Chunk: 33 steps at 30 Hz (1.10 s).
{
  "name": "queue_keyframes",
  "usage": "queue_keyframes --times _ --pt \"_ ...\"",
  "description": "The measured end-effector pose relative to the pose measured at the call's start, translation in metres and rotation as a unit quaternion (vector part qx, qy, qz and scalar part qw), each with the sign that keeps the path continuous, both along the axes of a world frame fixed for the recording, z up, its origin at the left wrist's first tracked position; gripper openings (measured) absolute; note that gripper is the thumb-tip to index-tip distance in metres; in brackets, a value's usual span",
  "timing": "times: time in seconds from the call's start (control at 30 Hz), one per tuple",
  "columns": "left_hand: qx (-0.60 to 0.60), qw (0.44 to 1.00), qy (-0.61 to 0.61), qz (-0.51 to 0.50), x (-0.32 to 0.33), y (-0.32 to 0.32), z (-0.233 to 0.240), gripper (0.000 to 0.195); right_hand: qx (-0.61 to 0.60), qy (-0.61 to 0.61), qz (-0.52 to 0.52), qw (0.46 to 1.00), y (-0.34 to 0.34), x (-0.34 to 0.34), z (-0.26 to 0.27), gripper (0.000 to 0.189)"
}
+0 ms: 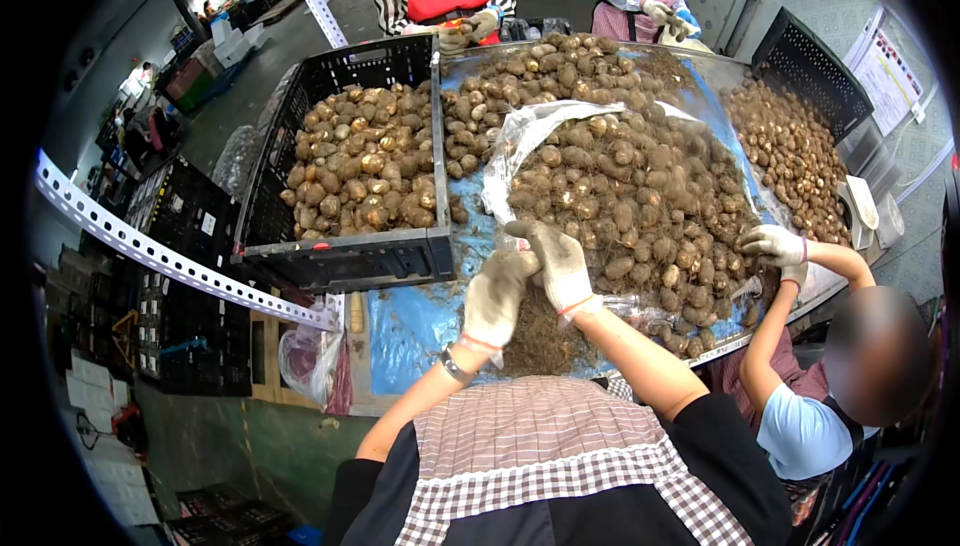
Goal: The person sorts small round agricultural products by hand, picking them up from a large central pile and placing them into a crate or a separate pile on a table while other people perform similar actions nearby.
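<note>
Both my hands wear soiled knitted gloves and meet over the near edge of a heap of small, hairy taro corms (622, 201). My left hand (496, 298) is curled, its fingertips around what looks like a taro corm (527, 264). My right hand (553, 264) touches it from the right, index finger and thumb bent; whether it also grips the corm is unclear. Below them lies a mat of brown root fibres (544, 336) on blue plastic sheeting (412, 336). White plastic sacking (510, 141) surrounds part of the heap.
A black plastic crate (345, 257) of taro corms stands to the left. Another black crate (810, 73) leans at the back right beside more corms (787, 148). A co-worker's gloved hands (776, 246) work at the right; two people stand across the table. A perforated metal rail (180, 253) crosses the left side.
</note>
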<state>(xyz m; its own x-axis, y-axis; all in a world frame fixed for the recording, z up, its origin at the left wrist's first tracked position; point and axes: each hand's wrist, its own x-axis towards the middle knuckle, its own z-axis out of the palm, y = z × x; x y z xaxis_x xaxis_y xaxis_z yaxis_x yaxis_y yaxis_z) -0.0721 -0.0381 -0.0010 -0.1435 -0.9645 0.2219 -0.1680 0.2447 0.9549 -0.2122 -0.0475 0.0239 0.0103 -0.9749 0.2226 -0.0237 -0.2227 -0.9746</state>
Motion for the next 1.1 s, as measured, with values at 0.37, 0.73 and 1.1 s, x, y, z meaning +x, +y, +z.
queue_keyframes --times 0.37,0.73,1.1 --pt "0.261 0.956 0.13 -0.022 0.006 -0.031 0.004 0.049 0.022 0.068 0.006 0.997 0.008 0.001 0.023 0.031" --pt "-0.018 0.993 -0.081 0.084 0.002 -0.019 0.0 0.044 0.092 -0.125 -0.019 0.988 0.014 0.016 0.002 0.027" --pt "-0.006 0.992 -0.11 0.064 0.013 -0.028 0.003 0.039 0.118 -0.098 0.08 0.985 0.007 -0.009 -0.006 0.033"
